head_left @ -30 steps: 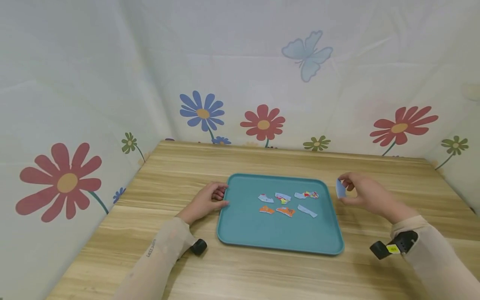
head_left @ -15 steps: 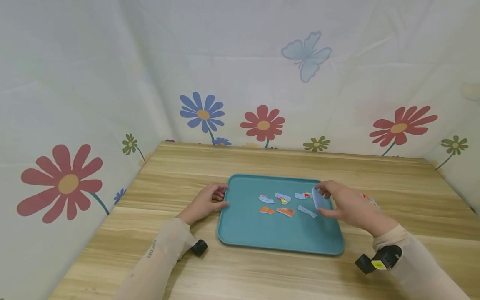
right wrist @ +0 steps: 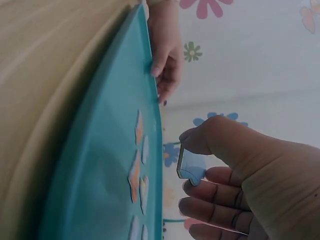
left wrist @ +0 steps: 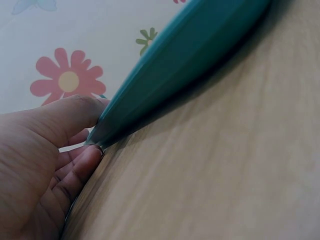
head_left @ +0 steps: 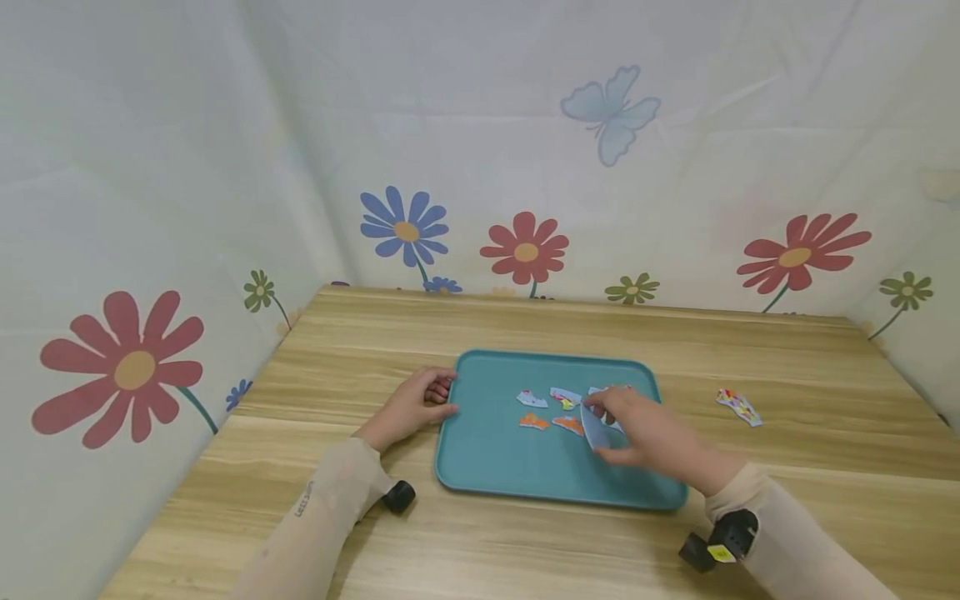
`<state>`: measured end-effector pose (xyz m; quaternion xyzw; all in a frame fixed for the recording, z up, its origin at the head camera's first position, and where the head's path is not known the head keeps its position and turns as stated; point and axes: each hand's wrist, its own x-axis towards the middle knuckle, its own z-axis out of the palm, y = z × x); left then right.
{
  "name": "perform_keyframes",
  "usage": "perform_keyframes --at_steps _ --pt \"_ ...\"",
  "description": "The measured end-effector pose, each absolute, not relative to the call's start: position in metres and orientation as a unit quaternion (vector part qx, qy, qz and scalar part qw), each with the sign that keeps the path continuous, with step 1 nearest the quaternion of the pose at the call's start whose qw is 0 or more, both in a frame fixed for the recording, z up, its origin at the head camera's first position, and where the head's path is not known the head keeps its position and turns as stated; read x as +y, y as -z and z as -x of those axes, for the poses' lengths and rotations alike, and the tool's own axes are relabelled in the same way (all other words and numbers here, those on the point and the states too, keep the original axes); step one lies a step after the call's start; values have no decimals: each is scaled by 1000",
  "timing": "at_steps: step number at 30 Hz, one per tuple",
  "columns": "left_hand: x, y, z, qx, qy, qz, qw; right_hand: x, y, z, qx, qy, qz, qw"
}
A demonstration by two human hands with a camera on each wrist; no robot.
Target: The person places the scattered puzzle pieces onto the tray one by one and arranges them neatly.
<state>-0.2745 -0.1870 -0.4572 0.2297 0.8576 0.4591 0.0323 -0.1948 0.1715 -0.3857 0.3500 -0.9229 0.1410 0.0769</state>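
Observation:
My right hand (head_left: 651,431) pinches a light blue puzzle piece (head_left: 594,427) between thumb and fingers, over the right half of the teal tray (head_left: 495,471). In the right wrist view the held piece (right wrist: 193,166) stands on edge, showing a notched outline. On the tray, two white pieces with coloured marks (head_left: 532,398) lie behind two orange pieces (head_left: 534,421). Further pieces by the right hand are partly hidden by it. At the tray's left rim my left hand (head_left: 408,407) holds on, its thumb and fingertips at the edge (left wrist: 97,134).
A multicoloured puzzle piece (head_left: 738,407) lies on the wooden table (head_left: 480,542), right of the tray. Behind the table hangs a white cloth (head_left: 465,108) printed with flowers and a butterfly.
My right hand has moved left from beside the tray to above it, carrying the light blue piece. The multicoloured piece on the table has come into sight. My left hand has stayed put.

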Motion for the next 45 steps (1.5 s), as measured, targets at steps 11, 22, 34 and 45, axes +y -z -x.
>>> perform_keyframes --at_steps 11,22,34,45 --pt "-187 458 272 860 -454 -230 27 147 401 189 -922 -121 -362 65" --pt "-186 457 273 866 -446 -224 32 132 408 184 -927 -73 -364 55" --pt "-189 460 276 853 -463 -239 28 128 415 184 -919 -46 -387 61" --pt "-188 458 274 856 -459 -238 26 130 413 183 -917 -55 -390 57"
